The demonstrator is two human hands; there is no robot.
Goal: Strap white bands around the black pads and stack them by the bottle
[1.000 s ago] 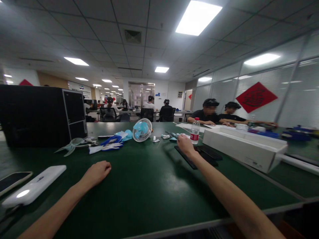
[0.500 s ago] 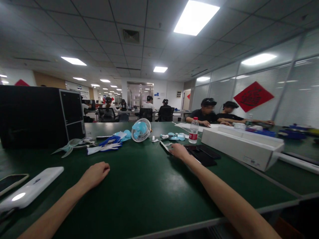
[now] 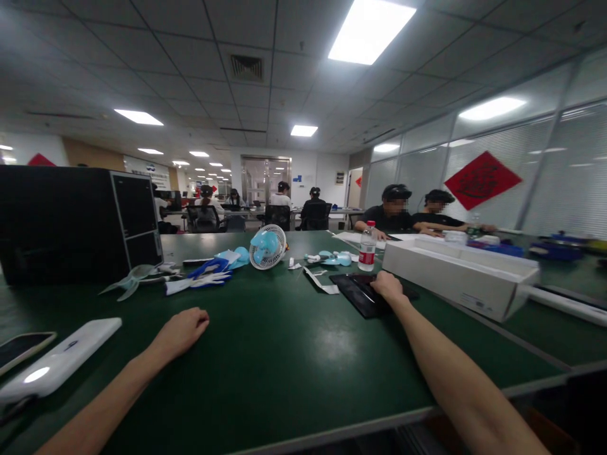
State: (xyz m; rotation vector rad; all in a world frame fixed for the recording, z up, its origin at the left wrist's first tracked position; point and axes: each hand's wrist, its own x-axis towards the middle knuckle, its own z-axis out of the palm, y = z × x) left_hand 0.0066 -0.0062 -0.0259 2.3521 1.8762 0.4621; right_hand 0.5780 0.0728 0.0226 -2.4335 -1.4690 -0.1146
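My left hand [image 3: 183, 332] rests on the green table with its fingers curled in and nothing visible in them. To the right, my right hand [image 3: 389, 287] is closed at the right part of a flat, glossy black pouch [image 3: 363, 303], its fingertips partly hidden. Just left of that pouch lies a white-and-dark flat piece [image 3: 322, 282], apart from the hand. A water bottle [image 3: 367, 249] with a red cap stands upright behind the pouch. Another dark flat item shows partly behind my right wrist.
A long white box [image 3: 455, 278] stands at right. A small blue-and-white fan [image 3: 268, 248], blue-white gloves [image 3: 203, 278] and a black computer case [image 3: 61, 227] are further back. A white power bank [image 3: 66, 357] and a phone [image 3: 23, 347] lie at left. Co-workers sit across the table.
My right hand has moved right, off the white-and-dark flat piece and onto the black pouch. The pouch now lies further left. My left hand has stayed in place.
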